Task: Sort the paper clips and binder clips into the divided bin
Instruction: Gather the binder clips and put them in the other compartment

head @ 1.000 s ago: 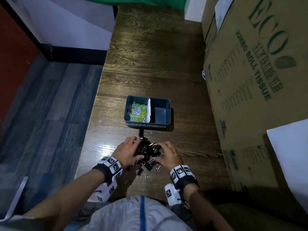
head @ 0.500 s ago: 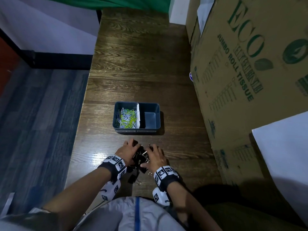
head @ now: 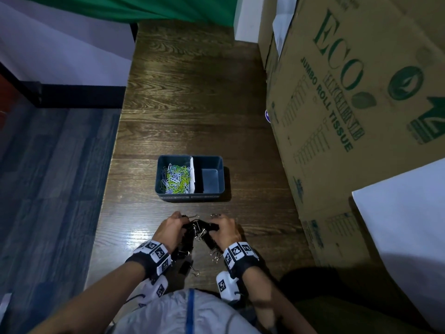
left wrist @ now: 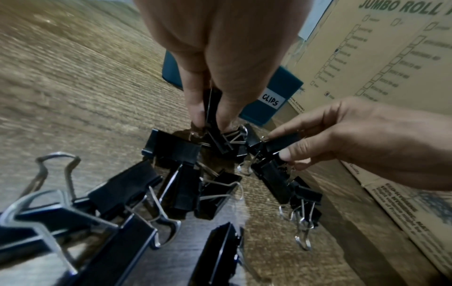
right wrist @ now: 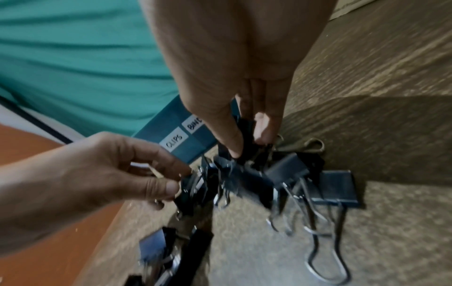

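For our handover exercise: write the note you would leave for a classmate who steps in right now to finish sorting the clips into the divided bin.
Left hand: pinches black binder clips from the pile.
Right hand: also pinches binder clips, near side of the pile.
Divided bin: on the wooden table, just beyond the hands.
Done: coloured paper clips fill the left compartment.
Left: the right compartment is empty; every binder clip still goes in there, including the strays by the wrists.
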A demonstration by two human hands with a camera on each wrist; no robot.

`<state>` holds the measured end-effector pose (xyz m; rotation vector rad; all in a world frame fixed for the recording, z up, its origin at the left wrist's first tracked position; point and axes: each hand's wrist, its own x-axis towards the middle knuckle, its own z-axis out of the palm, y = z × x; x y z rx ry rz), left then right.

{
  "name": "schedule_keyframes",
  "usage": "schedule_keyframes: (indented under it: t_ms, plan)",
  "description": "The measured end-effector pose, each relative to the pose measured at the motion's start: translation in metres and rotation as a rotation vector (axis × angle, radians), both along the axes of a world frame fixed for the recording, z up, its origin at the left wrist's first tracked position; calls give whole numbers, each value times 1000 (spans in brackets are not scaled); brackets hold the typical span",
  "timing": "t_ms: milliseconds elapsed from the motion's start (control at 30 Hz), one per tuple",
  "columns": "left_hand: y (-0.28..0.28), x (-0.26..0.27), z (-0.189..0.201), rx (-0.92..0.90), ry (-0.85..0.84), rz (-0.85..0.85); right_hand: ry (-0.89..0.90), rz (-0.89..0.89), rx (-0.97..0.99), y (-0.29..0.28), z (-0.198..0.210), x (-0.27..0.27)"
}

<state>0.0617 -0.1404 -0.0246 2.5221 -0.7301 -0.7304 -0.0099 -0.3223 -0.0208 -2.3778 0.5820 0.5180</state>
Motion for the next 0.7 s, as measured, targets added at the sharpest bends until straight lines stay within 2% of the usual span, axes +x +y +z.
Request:
schedule_keyframes:
  t_ms: [133,300,433,500,600,700]
  plan:
    - [1,-3,12,-116,-73,-69,-40,-63,-21,-5,-2,-6]
    - [-22,13,54,-265,-196,-215,-120,-96,-29,-8,-2,-15]
    - [-57,49,73,-338,-245,-81,-125,-118,-32,-7,1,-19]
    - [-73,67,77,-325,-226,-66,-134,-121,-44,-12,14,-14]
    - [-81,82,75,-233,-169,-128,-211,-181,-35,-21,39,1]
    - [-65,79,70,-195,-231,-145,-323,-225,10,-27,63,24]
